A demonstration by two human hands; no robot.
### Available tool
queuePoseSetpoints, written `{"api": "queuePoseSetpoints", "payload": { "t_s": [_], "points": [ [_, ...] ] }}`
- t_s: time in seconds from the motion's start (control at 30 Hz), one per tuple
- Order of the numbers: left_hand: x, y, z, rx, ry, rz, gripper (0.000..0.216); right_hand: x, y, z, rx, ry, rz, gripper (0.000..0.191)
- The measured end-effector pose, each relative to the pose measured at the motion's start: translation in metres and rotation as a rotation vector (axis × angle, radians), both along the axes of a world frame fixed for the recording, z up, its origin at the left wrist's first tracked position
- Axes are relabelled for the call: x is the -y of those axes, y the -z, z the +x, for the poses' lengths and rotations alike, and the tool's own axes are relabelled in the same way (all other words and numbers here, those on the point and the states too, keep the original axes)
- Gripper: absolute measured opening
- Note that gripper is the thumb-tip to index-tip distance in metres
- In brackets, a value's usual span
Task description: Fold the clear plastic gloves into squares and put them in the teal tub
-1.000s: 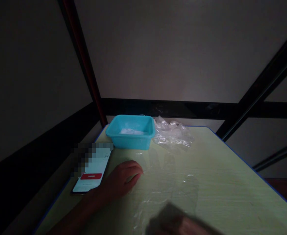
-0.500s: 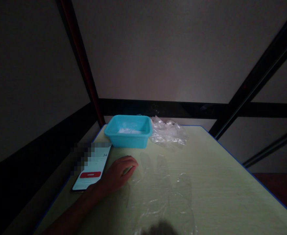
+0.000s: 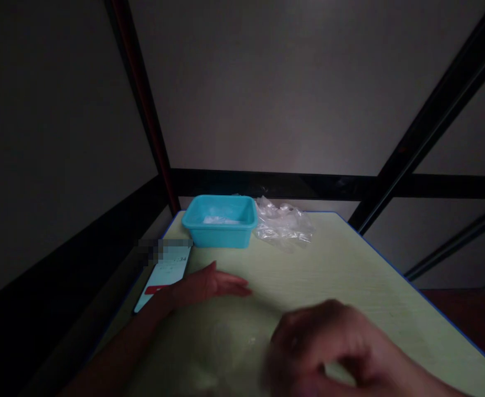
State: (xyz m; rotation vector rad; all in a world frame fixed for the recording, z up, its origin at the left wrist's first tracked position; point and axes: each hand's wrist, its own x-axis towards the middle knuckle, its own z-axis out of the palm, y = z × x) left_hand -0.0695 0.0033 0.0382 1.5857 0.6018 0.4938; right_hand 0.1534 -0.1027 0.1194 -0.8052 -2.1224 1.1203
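My left hand [image 3: 213,284]: fingers extended, gripping nothing. My right hand [image 3: 325,344]: curled, blurred; grip, cannot tell. Clear plastic film [image 3: 225,350]: beside it, could crumple if dragged carelessly.

The clear film [image 3: 223,347] looks thin, glossy plastic, the basin [image 3: 220,237] smooth plastic, the tabletop [image 3: 333,264] faintly wood-grained.

The left hand [image 3: 209,284] straightened and the right hand [image 3: 325,336] came in.
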Motion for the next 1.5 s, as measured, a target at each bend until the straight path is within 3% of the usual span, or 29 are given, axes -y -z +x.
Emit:
{"api": "queuePoseSetpoints", "payload": {
  "t_s": [0.1,0.17,0.3,0.4,0.63,0.73,0.83,0.93,1.03,1.1,1.17,1.23,1.3,1.37,1.5],
  "points": [
    [-0.004,0.008,0.001,0.169,0.029,-0.493,0.069,-0.037,0.000,0.012,-0.164,0.160,-0.357,0.030],
    [-0.006,0.011,0.001,0.190,0.023,-0.647,0.073,-0.061,0.015,0.021,-0.256,0.276,-0.503,0.030],
    [-0.008,0.009,-0.002,0.179,-0.013,-0.710,0.074,-0.098,0.059,0.040,-0.268,0.449,-0.631,0.036],
    [-0.014,0.011,-0.003,0.199,-0.012,-0.756,0.076,-0.111,0.084,0.053,-0.257,0.587,-0.599,0.036],
    [-0.027,0.023,-0.001,0.201,-0.262,-0.748,0.063,-0.112,0.104,0.070,-0.204,0.668,-0.510,0.033],
    [-0.028,0.029,0.003,0.139,-0.388,-0.625,0.061,-0.111,0.105,0.074,-0.151,0.672,-0.464,0.032],
    [-0.024,0.037,0.005,0.035,-0.448,-0.432,0.080,-0.112,0.106,0.076,-0.088,0.680,-0.406,0.029],
    [-0.017,0.041,0.005,-0.052,-0.329,-0.357,0.095,-0.113,0.109,0.078,-0.016,0.689,-0.337,0.029],
    [-0.014,0.040,0.007,-0.072,-0.194,-0.399,0.088,-0.114,0.113,0.079,0.060,0.704,-0.254,0.027],
    [-0.015,0.039,0.010,-0.096,-0.231,-0.343,0.080,-0.113,0.114,0.081,0.103,0.719,-0.196,0.023],
    [-0.015,0.036,0.014,-0.162,-0.413,-0.118,0.069,-0.111,0.114,0.083,0.178,0.772,-0.084,0.015],
    [-0.012,0.031,0.019,-0.270,-0.669,0.258,0.054,-0.109,0.112,0.084,0.309,0.844,0.132,0.011],
    [-0.001,0.024,0.025,-0.354,-0.826,0.651,0.040,-0.105,0.109,0.083,0.428,0.849,0.379,0.011],
    [0.018,0.017,0.033,-0.340,-0.741,0.902,0.025,-0.101,0.107,0.079,0.465,0.713,0.525,0.013],
    [0.062,0.019,0.051,-0.402,-0.417,1.072,0.024,-0.090,0.107,0.062,0.500,0.321,0.582,0.025]
  ]
}}
